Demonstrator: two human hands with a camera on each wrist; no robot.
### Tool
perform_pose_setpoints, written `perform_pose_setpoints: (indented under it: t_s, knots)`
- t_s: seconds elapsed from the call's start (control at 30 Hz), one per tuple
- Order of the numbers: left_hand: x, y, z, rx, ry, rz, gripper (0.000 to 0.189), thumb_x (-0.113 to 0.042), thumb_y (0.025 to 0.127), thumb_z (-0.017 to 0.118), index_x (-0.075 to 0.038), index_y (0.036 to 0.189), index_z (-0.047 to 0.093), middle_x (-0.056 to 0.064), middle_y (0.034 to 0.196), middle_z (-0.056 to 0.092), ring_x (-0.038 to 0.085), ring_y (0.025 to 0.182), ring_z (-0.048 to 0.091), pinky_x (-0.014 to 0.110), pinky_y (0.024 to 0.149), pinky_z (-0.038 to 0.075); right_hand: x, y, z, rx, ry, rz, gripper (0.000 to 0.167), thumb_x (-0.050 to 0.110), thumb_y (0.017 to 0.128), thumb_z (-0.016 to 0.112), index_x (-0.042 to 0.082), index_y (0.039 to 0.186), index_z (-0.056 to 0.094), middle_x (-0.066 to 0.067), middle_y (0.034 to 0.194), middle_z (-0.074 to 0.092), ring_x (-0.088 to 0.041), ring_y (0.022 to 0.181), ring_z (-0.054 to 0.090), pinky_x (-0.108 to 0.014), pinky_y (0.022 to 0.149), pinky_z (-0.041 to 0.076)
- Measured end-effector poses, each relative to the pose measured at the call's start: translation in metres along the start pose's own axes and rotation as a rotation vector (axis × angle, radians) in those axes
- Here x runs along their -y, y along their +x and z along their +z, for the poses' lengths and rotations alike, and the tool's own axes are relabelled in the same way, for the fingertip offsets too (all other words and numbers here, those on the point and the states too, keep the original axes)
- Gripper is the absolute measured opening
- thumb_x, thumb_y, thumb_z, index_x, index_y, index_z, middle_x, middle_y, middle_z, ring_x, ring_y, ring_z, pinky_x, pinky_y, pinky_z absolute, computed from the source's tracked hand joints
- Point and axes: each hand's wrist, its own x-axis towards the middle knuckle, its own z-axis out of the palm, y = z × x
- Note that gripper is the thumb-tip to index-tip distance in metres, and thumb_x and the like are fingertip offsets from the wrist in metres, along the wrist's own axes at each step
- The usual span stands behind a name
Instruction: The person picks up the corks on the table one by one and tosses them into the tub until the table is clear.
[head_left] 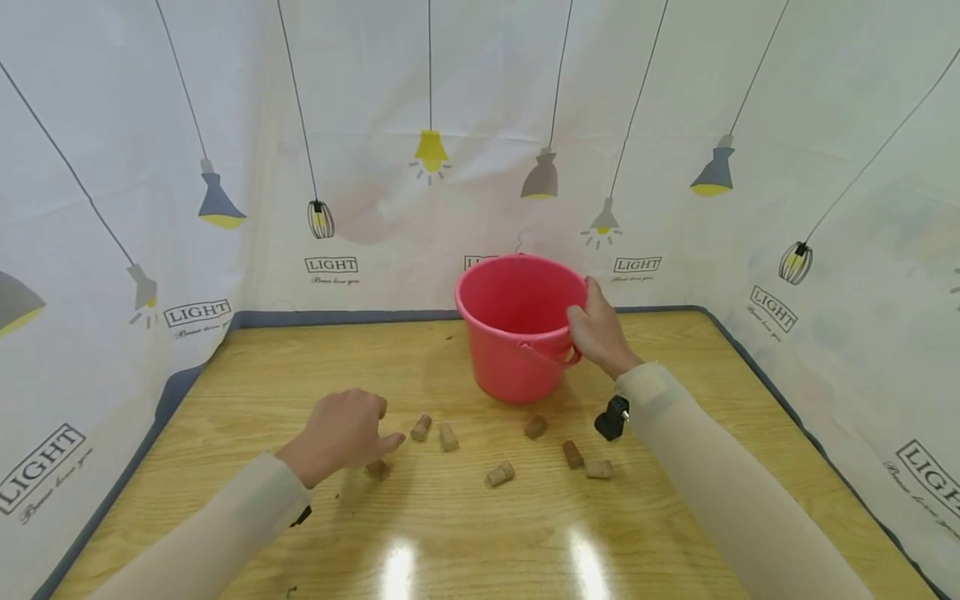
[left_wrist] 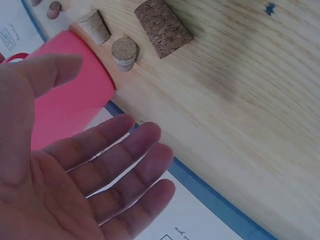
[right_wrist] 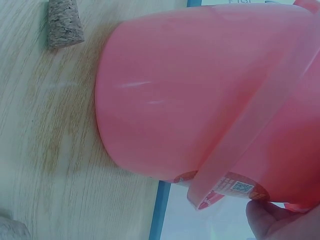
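A pink plastic bucket (head_left: 502, 367) stands upright on the table, its handle hanging down at the side. My right hand (head_left: 600, 329) grips its rim on the right; in the right wrist view the thumb (right_wrist: 265, 217) lies against the outer wall. Above the table on the left is my left hand (head_left: 341, 437), its fingers loosely extended and nothing held, as the left wrist view shows. A dark cork (head_left: 378, 469) lies just below that hand. Two paler corks, one tapered (head_left: 421, 428) and one beside it (head_left: 448, 437), lie to its right. The bucket's inner bottom is hidden.
More corks lie in front of the bucket: a brown cork (head_left: 536, 427), a reddish cork (head_left: 573, 454) and pale ones. A black object (head_left: 612, 418) shows by the right wrist. Behind the wooden table (head_left: 300, 367) hangs a white sheet printed with lamps (head_left: 390, 225).
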Motion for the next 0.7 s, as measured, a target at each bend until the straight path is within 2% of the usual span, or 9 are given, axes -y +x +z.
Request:
perform_pose_setpoints:
  t_s: [0.1, 0.27, 0.5, 0.7]
  knots:
    - [0.000, -0.001, 0.002, 0.057, 0.001, -0.017, 0.041, -0.049, 0.088, 0.076, -0.007, 0.091, 0.072, 0.004, 0.075, 0.067, 0.011, 0.055, 0.053, 0.032, 0.050, 0.047, 0.001, 0.000, 0.000, 0.000, 0.001, 0.005, 0.073, 0.018, 0.101, 0.036, 0.001, 0.163, 0.004, -0.023, 0.165, 0.025, -0.037, 0.148, 0.032, -0.054, 0.119, 0.030]
    - [-0.001, -0.003, 0.006, 0.119, -0.024, -0.038, 0.043, -0.049, 0.089, 0.075, -0.013, 0.071, 0.058, -0.001, 0.057, 0.046, 0.010, 0.049, 0.035, 0.029, 0.046, 0.032, 0.001, 0.000, -0.001, -0.005, -0.006, -0.001, 0.072, 0.017, 0.101, 0.036, 0.000, 0.163, 0.004, -0.023, 0.164, 0.026, -0.037, 0.147, 0.033, -0.054, 0.119, 0.030]
    - [-0.003, -0.007, 0.013, 0.180, -0.010, -0.061, 0.046, -0.053, 0.086, 0.076, -0.014, 0.071, 0.057, -0.002, 0.056, 0.044, 0.009, 0.048, 0.034, 0.029, 0.046, 0.032, 0.001, 0.000, -0.001, -0.006, -0.013, -0.001, 0.072, 0.017, 0.100, 0.037, -0.001, 0.163, 0.006, -0.023, 0.164, 0.027, -0.037, 0.148, 0.032, -0.054, 0.119, 0.030]
    - [-0.002, -0.010, 0.019, 0.178, -0.045, -0.065, 0.044, -0.048, 0.085, 0.077, -0.016, 0.065, 0.054, -0.006, 0.049, 0.039, 0.007, 0.046, 0.031, 0.028, 0.044, 0.029, 0.001, -0.001, -0.001, 0.002, -0.007, 0.010, 0.072, 0.017, 0.101, 0.037, 0.000, 0.163, 0.004, -0.024, 0.165, 0.025, -0.037, 0.147, 0.032, -0.054, 0.117, 0.032]
